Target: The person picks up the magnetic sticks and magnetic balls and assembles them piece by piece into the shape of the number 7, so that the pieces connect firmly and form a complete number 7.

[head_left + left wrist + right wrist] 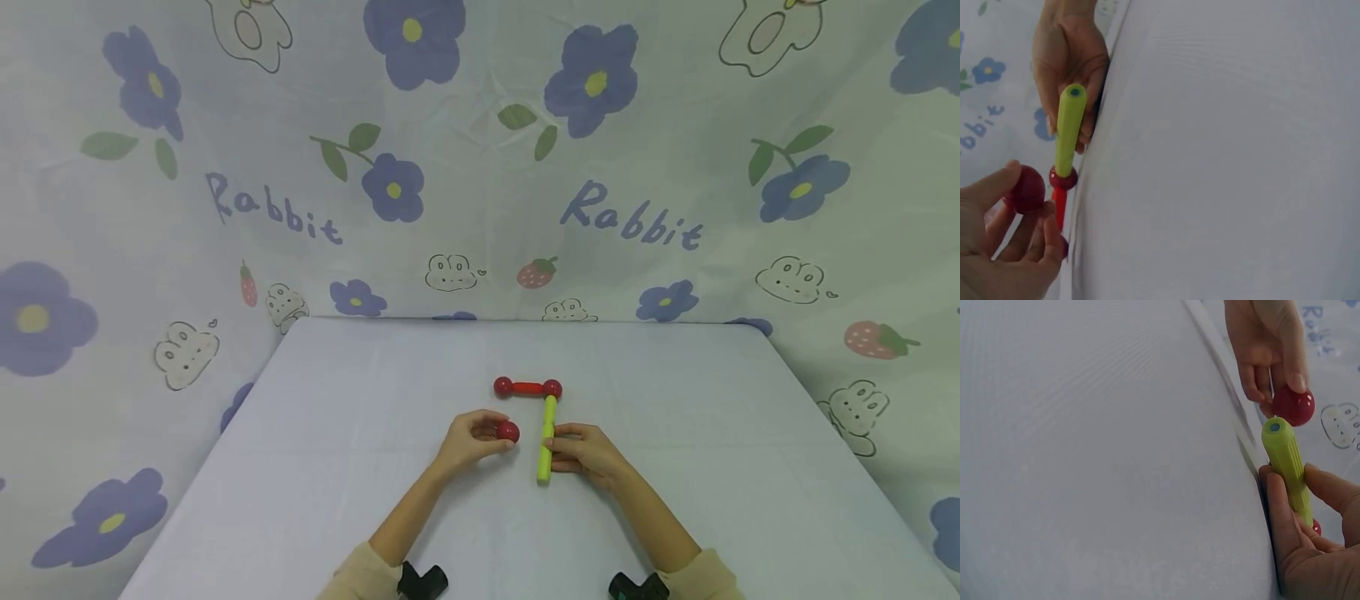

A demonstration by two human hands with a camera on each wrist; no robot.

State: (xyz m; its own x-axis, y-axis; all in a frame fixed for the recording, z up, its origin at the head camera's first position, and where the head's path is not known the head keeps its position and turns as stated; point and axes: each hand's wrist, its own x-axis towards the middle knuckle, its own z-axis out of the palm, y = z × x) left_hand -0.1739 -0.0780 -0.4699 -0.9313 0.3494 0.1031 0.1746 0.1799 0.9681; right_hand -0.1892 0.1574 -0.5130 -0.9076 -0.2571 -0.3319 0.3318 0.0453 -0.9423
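Between thumb and fingers, my left hand (468, 443) pinches a loose red ball (508, 431). To its right, my right hand (588, 454) grips a yellow-green rod (546, 454) from the side. The rod's far end joins a red ball (552, 389). From that ball a short red rod (528, 388) runs left to another red ball (503, 387), so the joined pieces form a corner. In the right wrist view, the near end of the yellow-green rod (1285, 456) has a small blue-lined hole, and the loose ball (1294, 405) appears just beyond it.
A white-covered table (337, 392) lies under both hands. Behind it hangs a cloth (480, 225) printed with flowers, rabbits and strawberries. Dark wrist devices (422, 582) show near both beige sleeves.
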